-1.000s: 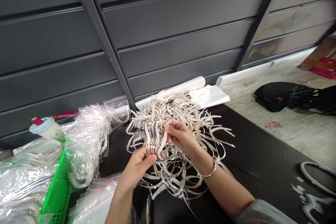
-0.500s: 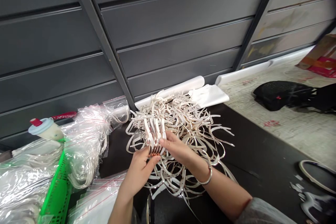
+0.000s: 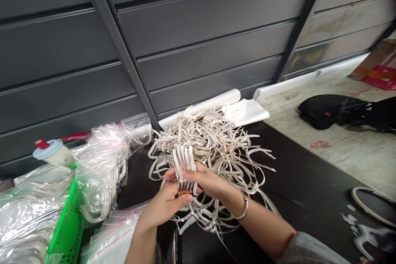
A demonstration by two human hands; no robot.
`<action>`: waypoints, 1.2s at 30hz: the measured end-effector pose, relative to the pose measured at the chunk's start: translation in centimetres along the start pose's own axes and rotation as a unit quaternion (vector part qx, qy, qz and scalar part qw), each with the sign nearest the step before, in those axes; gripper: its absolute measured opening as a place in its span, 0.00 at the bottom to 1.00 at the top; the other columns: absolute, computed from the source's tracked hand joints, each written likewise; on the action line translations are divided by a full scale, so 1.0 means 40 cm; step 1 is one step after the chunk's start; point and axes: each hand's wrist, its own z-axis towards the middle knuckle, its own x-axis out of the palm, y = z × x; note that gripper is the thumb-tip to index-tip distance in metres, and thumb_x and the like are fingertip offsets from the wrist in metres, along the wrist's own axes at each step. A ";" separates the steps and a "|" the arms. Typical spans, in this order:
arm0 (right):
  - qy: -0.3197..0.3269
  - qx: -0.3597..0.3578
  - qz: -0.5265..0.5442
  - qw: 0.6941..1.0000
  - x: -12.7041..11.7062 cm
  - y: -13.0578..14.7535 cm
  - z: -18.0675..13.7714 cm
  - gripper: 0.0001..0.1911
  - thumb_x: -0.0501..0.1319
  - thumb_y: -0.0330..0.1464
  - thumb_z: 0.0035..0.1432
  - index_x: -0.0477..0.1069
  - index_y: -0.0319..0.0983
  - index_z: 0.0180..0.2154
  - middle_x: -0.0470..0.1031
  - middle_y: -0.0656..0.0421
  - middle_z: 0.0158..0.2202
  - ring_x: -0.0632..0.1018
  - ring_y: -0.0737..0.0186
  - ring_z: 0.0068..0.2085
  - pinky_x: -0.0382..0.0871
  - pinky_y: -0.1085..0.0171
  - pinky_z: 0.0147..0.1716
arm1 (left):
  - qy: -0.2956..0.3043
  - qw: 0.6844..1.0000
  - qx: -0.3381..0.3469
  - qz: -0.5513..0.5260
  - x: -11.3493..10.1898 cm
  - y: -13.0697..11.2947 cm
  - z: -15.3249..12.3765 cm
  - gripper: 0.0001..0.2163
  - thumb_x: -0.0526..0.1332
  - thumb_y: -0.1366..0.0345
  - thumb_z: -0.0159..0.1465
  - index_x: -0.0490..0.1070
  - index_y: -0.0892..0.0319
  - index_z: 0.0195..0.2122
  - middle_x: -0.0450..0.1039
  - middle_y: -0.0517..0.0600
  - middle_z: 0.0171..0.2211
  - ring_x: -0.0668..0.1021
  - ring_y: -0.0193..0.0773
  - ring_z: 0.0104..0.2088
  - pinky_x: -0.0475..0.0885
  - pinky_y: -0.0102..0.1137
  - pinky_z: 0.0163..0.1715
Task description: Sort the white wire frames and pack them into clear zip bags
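Note:
A small bundle of thin, curved headbands [image 3: 185, 161], shiny metal with whitish faces, stands upright between my hands. My left hand [image 3: 165, 204] is closed round its lower end, thumb in front and fingertips showing behind at the left. From the right, my right hand [image 3: 210, 181] grips the same bundle, its thumb lying across the front. A ring-shaped bangle circles my right wrist. Just beyond the hands spreads a large tangled pile of similar headbands [image 3: 213, 136], which the bundle and hands partly cover.
Clear zip bags with bands inside [image 3: 102, 169] lie at left, beside a green basket [image 3: 66, 222] and a lidded cup [image 3: 57, 153]. Flat bags [image 3: 114, 235] lie at front left. White rolls [image 3: 213, 103] run along the grey panel wall. Scissors [image 3: 369, 239] and a round hoop [image 3: 359, 194] lie at right.
Both hands have come slightly lower and nearer with the bundle. Fingers of the left hand now show behind it, and the right thumb has moved further across its front.

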 end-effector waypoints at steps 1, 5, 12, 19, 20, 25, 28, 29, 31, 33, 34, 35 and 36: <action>-0.002 -0.004 0.006 1.000 0.002 -0.001 0.001 0.19 0.57 0.42 0.59 0.74 0.36 0.44 0.77 0.55 0.33 0.76 0.61 0.36 0.72 0.65 0.37 | 0.002 1.000 -0.006 -0.008 0.000 0.003 -0.001 0.15 0.57 0.60 0.61 0.74 0.58 0.46 0.74 0.55 0.42 0.73 0.45 0.44 0.66 0.34 0.45; -0.004 0.000 0.031 1.000 0.006 -0.003 0.004 0.21 0.57 0.43 0.58 0.72 0.35 0.47 0.76 0.52 0.41 0.76 0.58 0.43 0.71 0.61 0.43 | 0.001 0.999 -0.020 -0.036 0.003 0.009 -0.002 0.16 0.56 0.58 0.62 0.73 0.59 0.47 0.75 0.54 0.39 0.74 0.44 0.41 0.67 0.34 0.43; 0.039 -0.041 -0.010 0.998 0.004 0.006 0.001 0.19 0.59 0.40 0.56 0.72 0.38 0.46 0.72 0.53 0.50 0.72 0.57 0.52 0.62 0.57 0.55 | -0.052 0.997 -0.003 -0.049 0.009 0.001 0.001 0.15 0.59 0.59 0.59 0.75 0.59 0.44 0.75 0.54 0.37 0.74 0.45 0.39 0.67 0.37 0.45; 0.042 -0.003 0.005 0.999 0.007 0.017 -0.013 0.18 0.55 0.40 0.60 0.72 0.40 0.47 0.72 0.54 0.50 0.73 0.57 0.50 0.66 0.61 0.50 | -0.035 0.999 -0.009 -0.030 0.007 0.007 0.003 0.14 0.59 0.57 0.59 0.76 0.60 0.38 0.75 0.53 0.32 0.74 0.43 0.35 0.68 0.34 0.39; 0.040 0.009 0.013 0.999 0.007 0.016 -0.012 0.18 0.54 0.41 0.60 0.72 0.40 0.47 0.72 0.54 0.50 0.73 0.57 0.50 0.66 0.61 0.49 | -0.023 0.999 -0.013 -0.043 0.007 0.005 0.003 0.14 0.59 0.56 0.59 0.76 0.60 0.39 0.75 0.53 0.33 0.74 0.43 0.36 0.68 0.34 0.40; 0.013 0.014 0.166 0.986 0.002 0.005 0.014 0.17 0.57 0.41 0.58 0.74 0.37 0.42 0.76 0.53 0.43 0.75 0.58 0.46 0.65 0.59 0.50 | -0.034 0.989 -0.018 -0.144 0.007 -0.007 0.006 0.20 0.65 0.53 0.52 0.75 0.61 0.42 0.75 0.55 0.39 0.75 0.46 0.41 0.66 0.36 0.43; -0.036 0.025 0.269 0.962 0.000 -0.004 0.031 0.17 0.58 0.41 0.55 0.73 0.36 0.40 0.77 0.53 0.39 0.77 0.59 0.43 0.66 0.58 0.48 | -0.088 0.981 -0.021 -0.169 0.012 -0.006 0.011 0.19 0.66 0.57 0.52 0.75 0.62 0.42 0.76 0.55 0.38 0.74 0.47 0.42 0.66 0.36 0.44; -0.052 0.033 0.288 0.956 0.000 -0.008 0.034 0.16 0.59 0.40 0.55 0.73 0.36 0.39 0.78 0.54 0.38 0.77 0.59 0.42 0.67 0.59 0.47 | -0.099 0.981 -0.026 -0.165 0.014 -0.003 0.013 0.18 0.66 0.58 0.52 0.75 0.62 0.41 0.76 0.55 0.37 0.74 0.46 0.41 0.66 0.36 0.44; -0.082 0.042 0.308 0.947 0.002 -0.016 0.039 0.15 0.59 0.40 0.54 0.73 0.35 0.38 0.78 0.54 0.37 0.77 0.60 0.41 0.67 0.60 0.46 | -0.123 0.981 -0.039 -0.142 0.020 0.007 0.019 0.16 0.67 0.58 0.51 0.75 0.63 0.37 0.76 0.54 0.34 0.75 0.45 0.38 0.67 0.35 0.42; -0.110 0.035 0.306 0.945 0.005 -0.023 0.041 0.16 0.59 0.41 0.54 0.73 0.35 0.37 0.78 0.54 0.36 0.78 0.60 0.40 0.67 0.60 0.46 | -0.153 0.981 -0.052 -0.112 0.024 0.019 0.026 0.13 0.67 0.58 0.51 0.75 0.63 0.33 0.75 0.53 0.32 0.75 0.43 0.36 0.67 0.34 0.40; -0.121 0.029 0.299 0.946 0.006 -0.025 0.041 0.16 0.59 0.41 0.53 0.73 0.35 0.38 0.78 0.54 0.35 0.78 0.60 0.40 0.67 0.60 0.45 | -0.165 0.979 -0.057 -0.101 0.025 0.024 0.031 0.12 0.67 0.58 0.51 0.75 0.62 0.31 0.75 0.52 0.31 0.74 0.43 0.35 0.67 0.34 0.39; -0.128 0.023 0.292 0.948 0.007 -0.026 0.040 0.17 0.60 0.42 0.53 0.73 0.35 0.38 0.78 0.54 0.35 0.78 0.59 0.40 0.67 0.60 0.45 | -0.173 0.978 -0.063 -0.097 0.025 0.028 0.035 0.12 0.67 0.58 0.51 0.75 0.63 0.30 0.75 0.52 0.30 0.74 0.42 0.34 0.67 0.33 0.37; -0.129 0.017 0.283 0.950 0.007 -0.025 0.038 0.18 0.60 0.43 0.53 0.73 0.35 0.38 0.78 0.54 0.35 0.78 0.59 0.40 0.67 0.60 0.46 | -0.176 0.977 -0.066 -0.100 0.024 0.031 0.040 0.12 0.67 0.59 0.51 0.74 0.63 0.29 0.74 0.51 0.29 0.74 0.41 0.32 0.67 0.32 0.36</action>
